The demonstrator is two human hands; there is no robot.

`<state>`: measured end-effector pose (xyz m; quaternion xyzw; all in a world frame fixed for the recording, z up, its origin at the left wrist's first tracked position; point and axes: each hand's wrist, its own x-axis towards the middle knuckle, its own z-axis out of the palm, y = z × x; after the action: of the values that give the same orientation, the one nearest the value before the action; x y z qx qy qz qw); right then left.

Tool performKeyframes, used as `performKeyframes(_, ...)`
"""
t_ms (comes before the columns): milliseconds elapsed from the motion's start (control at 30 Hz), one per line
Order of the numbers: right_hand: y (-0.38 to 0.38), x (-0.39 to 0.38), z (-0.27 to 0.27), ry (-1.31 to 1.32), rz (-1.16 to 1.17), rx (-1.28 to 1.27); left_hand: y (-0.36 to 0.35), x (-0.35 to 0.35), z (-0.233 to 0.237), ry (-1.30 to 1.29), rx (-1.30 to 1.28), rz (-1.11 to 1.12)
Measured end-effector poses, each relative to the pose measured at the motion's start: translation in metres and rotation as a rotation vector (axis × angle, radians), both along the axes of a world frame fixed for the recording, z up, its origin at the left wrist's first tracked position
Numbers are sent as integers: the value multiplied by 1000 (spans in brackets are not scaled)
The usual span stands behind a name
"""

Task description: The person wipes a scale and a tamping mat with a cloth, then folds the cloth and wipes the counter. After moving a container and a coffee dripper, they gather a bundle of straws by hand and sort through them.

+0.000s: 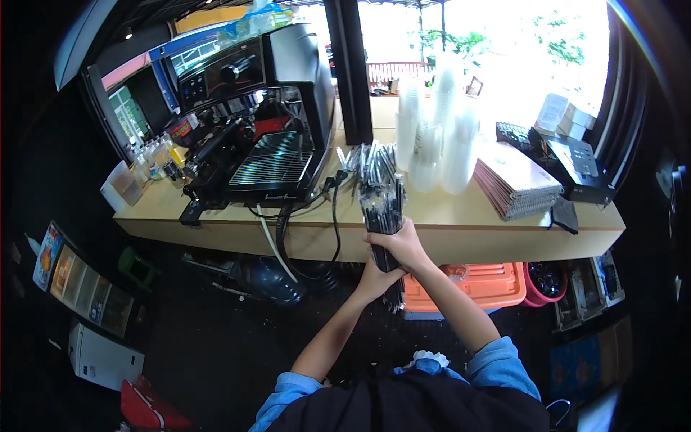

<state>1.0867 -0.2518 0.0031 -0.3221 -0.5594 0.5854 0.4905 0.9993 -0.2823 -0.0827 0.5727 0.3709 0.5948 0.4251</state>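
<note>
A bundle of thin black sticks, seemingly wrapped straws (384,216), stands nearly upright between my hands at the counter's front edge. My left hand (379,277) is closed round its lower part. Higher up, my right hand (400,245) grips the same bundle from the right side. Behind the bundle, more clear-wrapped sticks (371,164) lie on the counter (450,219). Stacks of clear plastic cups (439,137) rise just to the right of them.
A coffee machine (277,144) with cables fills the counter's left half. Folded papers (515,180) and a black device (576,162) are at the right. Below the counter sit an orange-lidded box (479,284), a pink tub (545,283) and a dark bottle (270,279).
</note>
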Motion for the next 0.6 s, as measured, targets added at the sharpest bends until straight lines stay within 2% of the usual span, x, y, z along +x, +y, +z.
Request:
performKeyframes(67,-1,-18,-4,-28,42,65,0,-18,-12,-23,35,18)
performKeyframes(133,-11,-39,1,-25,140,-7,-16,-39,1,-111,11,41)
performKeyframes(200,-3,-65,-8,-127,299,48,-28,-74,-5,-28,-129,35)
performKeyframes(267,-13,-96,10,118,212,251,-51,-104,0,-34,-130,169)
performKeyframes(333,-6,-133,29,263,246,432,-72,-136,1,-20,-163,251)
performKeyframes(400,-4,-162,53,4,328,566,-94,-165,2,4,-180,329)
performKeyframes(467,-14,-200,73,-55,358,875,-116,-193,6,36,-193,394)
performKeyframes(533,-28,-239,71,-256,646,857,-139,-220,12,46,-221,454)
performKeyframes(600,-51,-281,64,-499,890,945,-160,-254,8,37,-205,526)
